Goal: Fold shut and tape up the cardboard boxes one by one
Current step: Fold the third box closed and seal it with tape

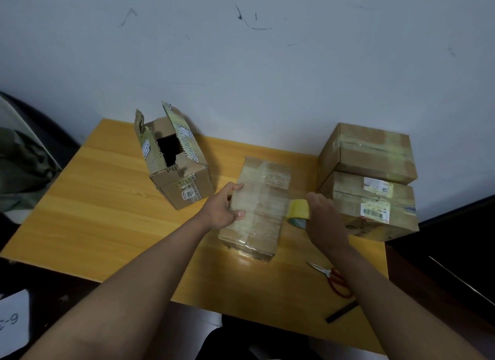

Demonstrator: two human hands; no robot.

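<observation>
Taping underway: left hand [224, 209] grips closed brown cardboard box [257, 207]; right hand [322, 217] clasps yellow tape roll [299, 212]. Next, draw tape across.

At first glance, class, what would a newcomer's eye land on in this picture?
Two hands work at the middle box: the left hand grips its left edge while the right hand holds a yellow tape roll at its right side. An open box stands back left, two stacked boxes on the right, and red scissors lie near the front.
</observation>
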